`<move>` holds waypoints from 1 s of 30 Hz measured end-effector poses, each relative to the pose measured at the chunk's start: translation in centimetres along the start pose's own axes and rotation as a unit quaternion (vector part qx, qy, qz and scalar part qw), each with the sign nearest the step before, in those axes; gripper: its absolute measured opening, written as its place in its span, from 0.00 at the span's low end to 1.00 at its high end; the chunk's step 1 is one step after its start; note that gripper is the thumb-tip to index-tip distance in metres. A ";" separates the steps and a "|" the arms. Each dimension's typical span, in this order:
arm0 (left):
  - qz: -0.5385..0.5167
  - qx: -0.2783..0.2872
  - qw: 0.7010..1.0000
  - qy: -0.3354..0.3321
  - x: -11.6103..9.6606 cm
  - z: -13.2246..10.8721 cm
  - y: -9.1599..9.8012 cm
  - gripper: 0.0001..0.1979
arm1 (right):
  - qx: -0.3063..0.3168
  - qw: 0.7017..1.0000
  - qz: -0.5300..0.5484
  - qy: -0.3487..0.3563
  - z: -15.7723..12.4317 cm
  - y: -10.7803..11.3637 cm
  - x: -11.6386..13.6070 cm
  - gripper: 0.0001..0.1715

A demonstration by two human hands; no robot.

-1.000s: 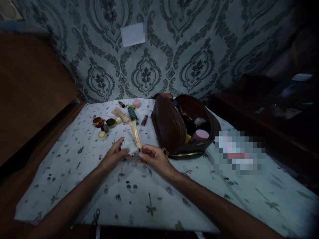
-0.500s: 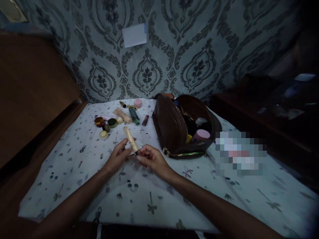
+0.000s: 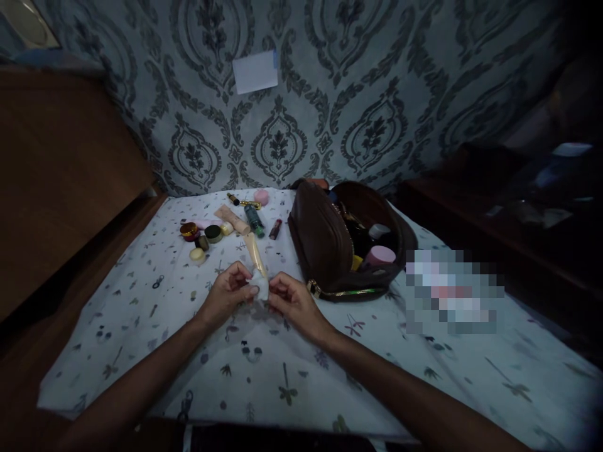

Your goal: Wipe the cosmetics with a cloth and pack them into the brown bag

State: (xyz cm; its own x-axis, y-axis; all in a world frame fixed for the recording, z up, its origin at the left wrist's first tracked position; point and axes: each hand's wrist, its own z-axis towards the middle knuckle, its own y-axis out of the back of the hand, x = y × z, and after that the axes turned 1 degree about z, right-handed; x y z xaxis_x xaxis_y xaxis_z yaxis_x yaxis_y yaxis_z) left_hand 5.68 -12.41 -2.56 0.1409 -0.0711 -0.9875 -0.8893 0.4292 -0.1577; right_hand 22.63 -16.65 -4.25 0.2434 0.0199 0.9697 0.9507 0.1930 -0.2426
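Observation:
Between my hands is a yellowish tube (image 3: pixel 255 254), its wide end pointing away from me and its near end covered by a crumpled white tissue (image 3: pixel 259 287). My left hand (image 3: pixel 230 292) pinches the tissue from the left. On the other side my right hand (image 3: pixel 294 304) has its fingers closed at the tissue and the tube's near end; the exact grip is partly hidden. Beyond them lie a beige tube (image 3: pixel 232 219), a green bottle (image 3: pixel 254 221), a small dark red tube (image 3: pixel 276 229) and several small jars, among them a cream one (image 3: pixel 197 255).
An open brown bag (image 3: pixel 320 238) holding bottles and a pink-lidded container (image 3: pixel 380 255) stands right of my hands on the patterned white cloth (image 3: pixel 188 376). A blurred-out item lies further right. Wooden furniture (image 3: pixel 61 144) borders the left; patterned wall behind.
The white tissue now wraps the near end of the yellowish tube, which was bare with a dark tip before. The tube has shifted slightly right and away from me.

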 end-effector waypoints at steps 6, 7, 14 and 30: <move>0.017 -0.052 0.998 -0.007 0.0 -0.4 -0.8 0.24 | 0.036 0.998 -0.043 0.030 -0.3 0.0 0.1 0.15; 0.013 -0.060 0.998 -0.005 0.0 -0.5 -0.8 0.24 | 0.040 0.998 -0.048 0.031 -0.3 0.1 0.2 0.15; -0.063 -0.126 0.990 0.000 -0.7 0.0 -0.5 0.27 | 0.071 0.996 -0.062 0.002 -0.4 0.1 0.2 0.19; -0.168 -0.190 0.967 -0.033 -1.6 0.8 1.2 0.25 | 0.011 0.990 -0.138 0.006 -0.2 0.0 -0.7 0.14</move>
State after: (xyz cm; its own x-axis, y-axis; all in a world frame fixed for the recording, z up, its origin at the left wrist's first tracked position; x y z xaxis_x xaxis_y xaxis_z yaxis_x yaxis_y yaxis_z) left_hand 4.73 -11.01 -1.21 0.4658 -0.0851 -0.8808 -0.8824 0.0299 -0.4695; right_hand 22.51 -16.82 -4.94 -0.0219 -0.0485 0.9986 0.9772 0.2100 0.0316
